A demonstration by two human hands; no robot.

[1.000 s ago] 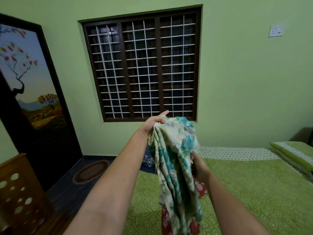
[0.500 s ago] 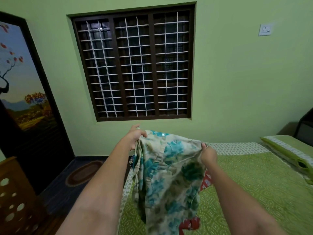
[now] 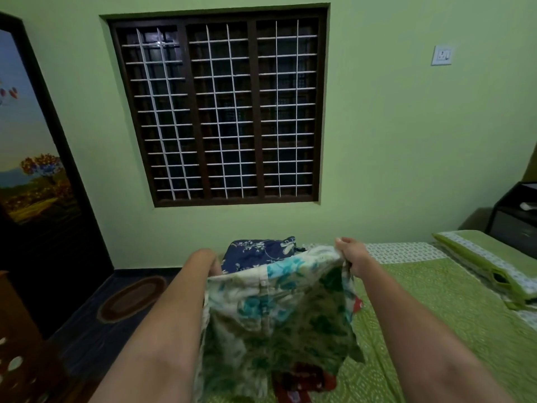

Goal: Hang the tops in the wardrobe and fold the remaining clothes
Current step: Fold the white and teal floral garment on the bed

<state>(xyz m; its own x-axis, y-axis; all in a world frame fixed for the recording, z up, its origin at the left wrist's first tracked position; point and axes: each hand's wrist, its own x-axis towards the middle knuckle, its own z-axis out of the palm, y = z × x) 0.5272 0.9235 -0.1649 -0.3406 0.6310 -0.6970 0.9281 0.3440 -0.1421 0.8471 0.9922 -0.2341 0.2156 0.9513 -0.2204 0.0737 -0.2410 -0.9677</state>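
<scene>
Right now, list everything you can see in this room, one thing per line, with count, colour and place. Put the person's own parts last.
floral garment: one, cream with teal and green flowers, held spread above the bed
navy floral cloth: one, dark blue with pale flowers, on the bed behind the garment
red cloth: one, red, on the bed under the garment
bed: one, green patterned cover, right half of the view
pillow: one, green with pale border, far right
window: one, dark brown frame, white grille, middle of the wall
wall socket: one, white, upper right
door: one, dark, painted landscape, left
mat: one, brown oval, floor by the door
left hand: one, mostly hidden behind the garment's top edge
right hand: one, grips the garment's top edge
</scene>
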